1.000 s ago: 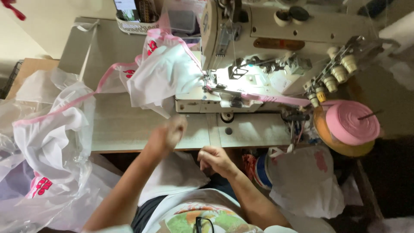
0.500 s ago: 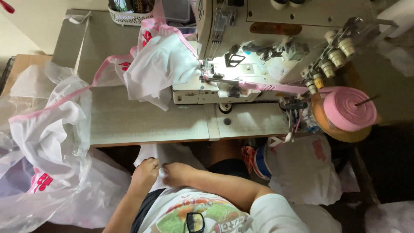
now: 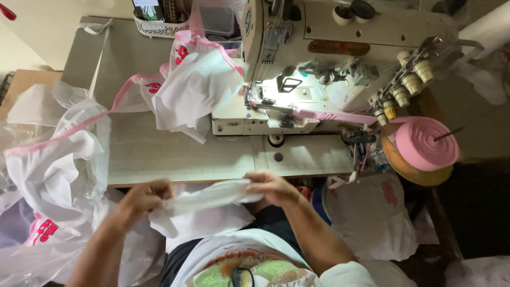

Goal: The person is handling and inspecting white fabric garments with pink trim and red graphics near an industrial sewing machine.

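Below the sewing machine [image 3: 319, 79], left hand [image 3: 142, 197] and right hand [image 3: 273, 188] each pinch an end of a white fabric piece [image 3: 204, 204]; pink tape roll [image 3: 425, 143] sits right.

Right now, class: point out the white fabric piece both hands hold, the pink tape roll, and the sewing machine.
white fabric piece [image 3: 210, 197], head view, stretched upper edge.
pink tape roll [image 3: 425, 143], head view, top face.
sewing machine [image 3: 345, 26], head view, upper body.

I see a sewing machine [image 3: 319, 69] on the grey table [image 3: 175, 154], a pink tape roll [image 3: 425, 143] to its right, and pink-trimmed white bags [image 3: 196, 90] heaped left of its needle.
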